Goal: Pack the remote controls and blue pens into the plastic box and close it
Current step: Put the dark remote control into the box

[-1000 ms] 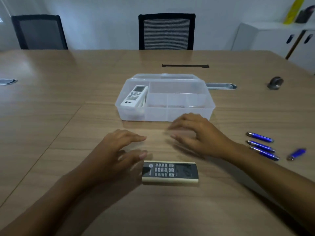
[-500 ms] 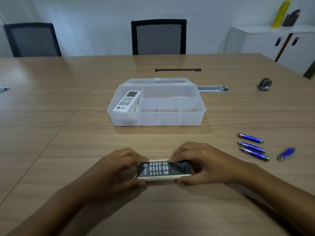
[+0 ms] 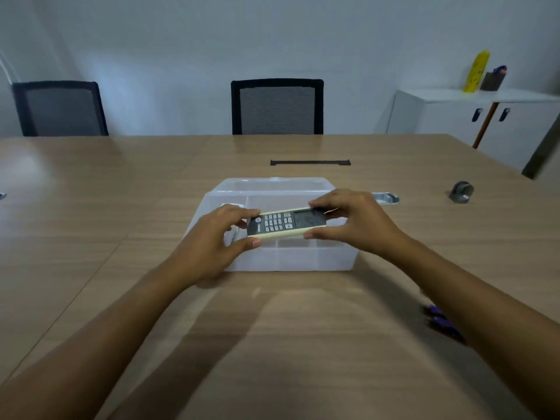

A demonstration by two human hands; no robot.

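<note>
A dark-faced remote control [image 3: 286,222] with a cream body is held sideways above the open clear plastic box [image 3: 291,259]. My left hand [image 3: 218,244] grips its left end and my right hand [image 3: 351,222] grips its right end. A white remote [image 3: 232,205] lies in the box's left compartment, mostly hidden behind my left hand. The box lid [image 3: 272,183] lies folded back behind the box. Blue pens [image 3: 439,322] lie on the table at the right, largely covered by my right forearm.
A wooden table [image 3: 91,237] carries a small grey object [image 3: 461,191] at the far right, a metal cable port [image 3: 386,197] behind the box and a black slot [image 3: 310,162] farther back. Two chairs [image 3: 277,106] stand beyond the table, a white cabinet [image 3: 472,122] at right.
Both hands closed on the dark remote on the table near me, lifted it and carried it forward over the box. The view tilted up.
</note>
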